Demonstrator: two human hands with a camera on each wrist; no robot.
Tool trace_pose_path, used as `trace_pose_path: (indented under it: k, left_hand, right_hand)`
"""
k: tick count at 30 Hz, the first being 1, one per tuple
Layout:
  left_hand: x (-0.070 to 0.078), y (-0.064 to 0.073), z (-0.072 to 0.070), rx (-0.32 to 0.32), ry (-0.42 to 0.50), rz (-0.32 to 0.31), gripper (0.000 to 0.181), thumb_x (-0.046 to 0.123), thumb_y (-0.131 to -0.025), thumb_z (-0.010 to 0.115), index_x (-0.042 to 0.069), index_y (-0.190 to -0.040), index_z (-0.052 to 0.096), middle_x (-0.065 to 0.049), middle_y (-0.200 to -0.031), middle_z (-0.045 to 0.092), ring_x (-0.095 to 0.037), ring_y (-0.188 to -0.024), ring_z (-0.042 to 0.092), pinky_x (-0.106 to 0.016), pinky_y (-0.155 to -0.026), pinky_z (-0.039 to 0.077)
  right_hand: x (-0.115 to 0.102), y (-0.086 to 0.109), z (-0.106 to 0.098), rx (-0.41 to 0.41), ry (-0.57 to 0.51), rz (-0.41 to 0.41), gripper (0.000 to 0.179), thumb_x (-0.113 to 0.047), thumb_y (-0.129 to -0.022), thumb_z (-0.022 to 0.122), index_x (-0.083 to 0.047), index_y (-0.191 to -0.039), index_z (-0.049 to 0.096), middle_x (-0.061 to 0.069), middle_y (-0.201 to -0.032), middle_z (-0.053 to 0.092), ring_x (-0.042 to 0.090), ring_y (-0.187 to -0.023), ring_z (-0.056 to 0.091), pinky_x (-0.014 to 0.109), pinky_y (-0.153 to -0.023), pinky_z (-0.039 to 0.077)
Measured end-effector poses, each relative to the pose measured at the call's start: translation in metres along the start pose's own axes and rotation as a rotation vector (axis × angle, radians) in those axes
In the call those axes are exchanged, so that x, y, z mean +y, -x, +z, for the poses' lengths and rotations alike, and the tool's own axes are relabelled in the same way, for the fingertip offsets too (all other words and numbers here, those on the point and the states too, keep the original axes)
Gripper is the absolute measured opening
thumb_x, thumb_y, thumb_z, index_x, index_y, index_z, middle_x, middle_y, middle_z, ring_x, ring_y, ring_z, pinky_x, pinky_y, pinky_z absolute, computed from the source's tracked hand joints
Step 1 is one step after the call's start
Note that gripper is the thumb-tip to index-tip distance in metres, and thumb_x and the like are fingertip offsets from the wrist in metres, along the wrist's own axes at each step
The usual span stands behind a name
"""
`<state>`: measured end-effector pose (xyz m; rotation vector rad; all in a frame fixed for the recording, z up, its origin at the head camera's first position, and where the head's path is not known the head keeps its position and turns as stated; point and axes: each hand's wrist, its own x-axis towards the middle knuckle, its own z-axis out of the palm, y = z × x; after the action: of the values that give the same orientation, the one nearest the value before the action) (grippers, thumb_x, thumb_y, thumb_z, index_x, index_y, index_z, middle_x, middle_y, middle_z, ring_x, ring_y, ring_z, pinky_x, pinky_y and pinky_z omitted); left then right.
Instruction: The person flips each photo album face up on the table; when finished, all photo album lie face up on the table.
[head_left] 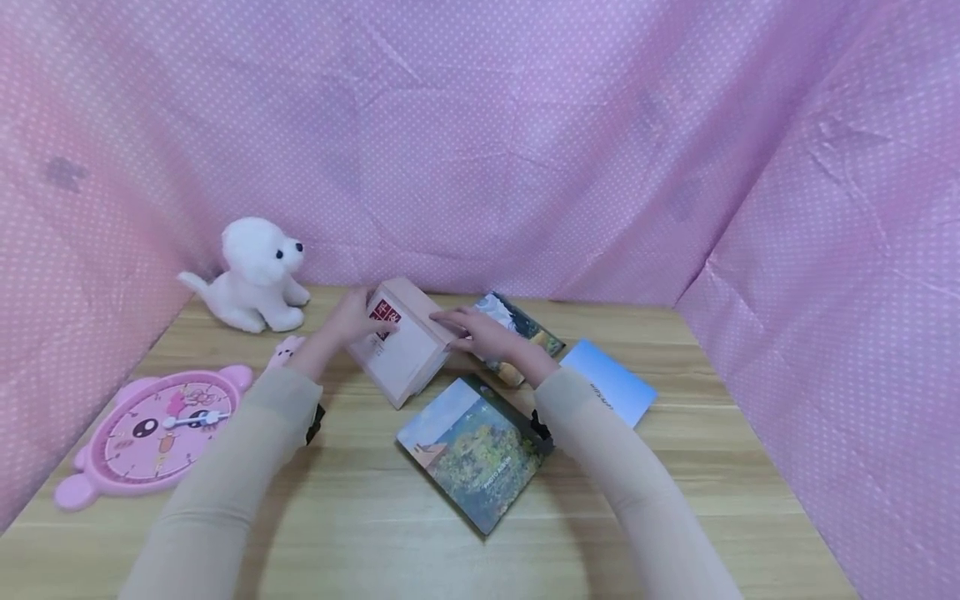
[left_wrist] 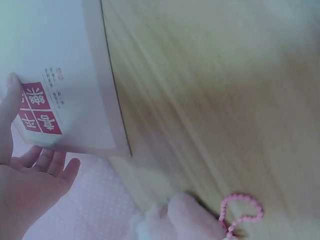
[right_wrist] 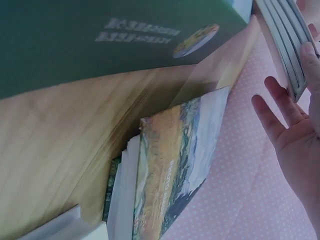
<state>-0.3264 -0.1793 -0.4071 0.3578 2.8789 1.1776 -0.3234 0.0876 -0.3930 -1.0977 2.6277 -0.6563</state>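
Observation:
Both hands hold a thick cream book [head_left: 397,350], which is tilted above the back of the table and carries a red square of white characters. My left hand [head_left: 352,317] grips its left side; in the left wrist view the thumb lies on the cover [left_wrist: 75,75] and the other fingers go behind the edge. At the opposite side, my right hand [head_left: 483,333] grips the book, its thumb on the layered edge [right_wrist: 285,45] in the right wrist view. Below the right hand lies a painted-cover album [head_left: 517,321], partly hidden by that arm.
A photo album [head_left: 476,454] lies in front, with a blue book [head_left: 611,379] to the right. On the left are a pink clock [head_left: 161,433], a white toy dog [head_left: 258,275] and a small pink plush [head_left: 283,352] with a bead loop [left_wrist: 241,207]. Pink dotted cloth [head_left: 510,167] surrounds the table.

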Motion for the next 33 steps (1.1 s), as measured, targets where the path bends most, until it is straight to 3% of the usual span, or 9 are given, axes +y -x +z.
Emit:
trace_pose_path:
  k: [5, 11, 20, 33]
  left_hand:
    - [0.008, 0.004, -0.007, 0.014, -0.014, -0.012, 0.084, 0.029, -0.076, 0.079, -0.004, -0.139, 0.035, -0.023, -0.116, 0.055, -0.033, -0.099, 0.056, -0.045, -0.088, 0.049]
    - [0.012, 0.005, -0.012, 0.08, -0.007, -0.022, 0.08, 0.039, -0.074, 0.079, -0.002, -0.133, 0.044, -0.021, -0.118, 0.055, -0.033, -0.101, 0.054, -0.045, -0.086, 0.05]
    - [0.012, 0.001, -0.014, 0.094, 0.007, -0.024, 0.086, 0.045, -0.074, 0.077, -0.004, -0.133, 0.038, -0.024, -0.125, 0.052, -0.036, -0.11, 0.054, -0.047, -0.092, 0.048]
    - [0.024, 0.007, -0.017, 0.128, 0.145, -0.076, 0.091, 0.051, -0.074, 0.075, -0.002, -0.136, 0.033, -0.023, -0.123, 0.053, -0.035, -0.112, 0.054, -0.047, -0.09, 0.049]
  right_hand:
    - [-0.004, 0.002, -0.003, 0.034, -0.078, -0.029, 0.056, -0.021, -0.091, 0.062, -0.017, -0.143, 0.042, 0.012, -0.137, 0.043, 0.022, -0.117, 0.05, 0.032, -0.095, 0.047]
    - [-0.013, 0.008, -0.01, 0.065, -0.116, -0.073, 0.055, -0.017, -0.09, 0.063, -0.015, -0.142, 0.044, 0.015, -0.133, 0.043, 0.023, -0.105, 0.056, 0.023, -0.081, 0.053]
    - [-0.02, 0.014, -0.023, 0.092, -0.1, -0.145, 0.055, -0.015, -0.089, 0.064, -0.013, -0.141, 0.045, 0.018, -0.141, 0.036, 0.027, -0.115, 0.052, 0.023, -0.086, 0.053]
    - [-0.026, 0.02, -0.034, 0.158, -0.122, -0.227, 0.056, -0.011, -0.087, 0.067, -0.011, -0.139, 0.047, 0.014, -0.139, 0.041, 0.027, -0.117, 0.053, 0.021, -0.084, 0.053]
